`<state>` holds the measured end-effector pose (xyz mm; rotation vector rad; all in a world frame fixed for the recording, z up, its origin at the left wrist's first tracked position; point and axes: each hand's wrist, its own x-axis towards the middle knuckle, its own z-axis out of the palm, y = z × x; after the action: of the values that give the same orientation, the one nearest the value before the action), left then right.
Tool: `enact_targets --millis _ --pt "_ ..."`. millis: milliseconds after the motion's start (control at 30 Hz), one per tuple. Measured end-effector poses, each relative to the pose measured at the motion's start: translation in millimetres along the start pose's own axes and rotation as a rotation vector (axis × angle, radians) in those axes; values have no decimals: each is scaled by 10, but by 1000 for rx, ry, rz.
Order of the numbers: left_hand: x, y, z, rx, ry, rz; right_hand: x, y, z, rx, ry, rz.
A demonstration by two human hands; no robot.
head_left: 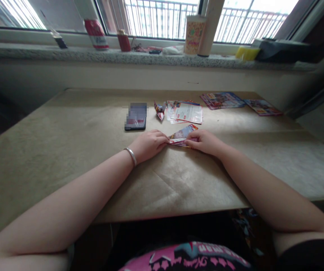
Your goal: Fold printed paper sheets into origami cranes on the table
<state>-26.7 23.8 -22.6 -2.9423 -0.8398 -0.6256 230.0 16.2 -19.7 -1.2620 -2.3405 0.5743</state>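
Note:
A folded piece of colourful printed paper [181, 135] lies on the table between my hands, its near part creased over into a narrow strip. My left hand [150, 144], with a silver bangle on the wrist, pinches the paper's left corner. My right hand [203, 141] is closed on the right side, thumb and fingers pressing the folded edge. Just beyond the paper sits a small folded paper shape [160, 110]. Next to it is a loose pile of printed sheets [188, 113]. A dark phone [136, 117], its screen blurred out, lies beyond my left hand.
Printed leaflets [222, 100] are stacked at the table's far right, with another leaflet pile [263, 107] beside them. On the stone windowsill [150, 59] stand a red can [96, 34], a red lighter-like object [124, 40], a patterned cup [194, 35] and a yellow item [247, 53].

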Motion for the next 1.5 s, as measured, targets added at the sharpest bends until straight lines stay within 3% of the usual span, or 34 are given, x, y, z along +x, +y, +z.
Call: enact_targets --millis 167,433,700,1067,1300,1433,1500 --pt "-13 19 -36 27 -5 -33 34 23 33 -20 82 119" --pt "-14 -12 -25 -3 -6 90 66 31 27 -72 71 214" --pt "-8 9 -5 -3 7 76 84 5 13 -146 68 262" --pt "18 51 6 -11 -79 99 15 40 -154 -190 -60 352" --pt "28 108 12 -2 -78 64 19 115 -165 -339 -9 283" --pt "30 155 3 18 -111 43 12 46 -140 -588 160 74" --pt "26 168 -1 21 -121 41 14 -38 -98 -605 188 -35"
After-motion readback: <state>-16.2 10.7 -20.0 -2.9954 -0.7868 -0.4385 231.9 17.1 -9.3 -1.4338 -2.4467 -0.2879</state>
